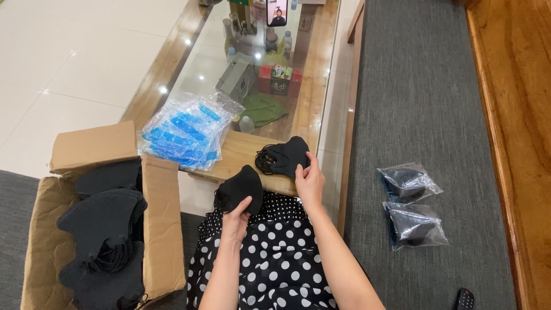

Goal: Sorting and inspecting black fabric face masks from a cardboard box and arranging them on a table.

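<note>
Left hand [236, 219] grips one black mask [241, 188]; right hand [310, 179] pinches the mask stack [285, 156] just above—lift only one, keep loops untangled.

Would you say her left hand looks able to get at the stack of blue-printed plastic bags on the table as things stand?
Probably yes, though not freely: the left hand already holds a black mask, so its fingers are occupied. The plastic bags lie just ahead to its left on the table, with nothing between them.
</note>
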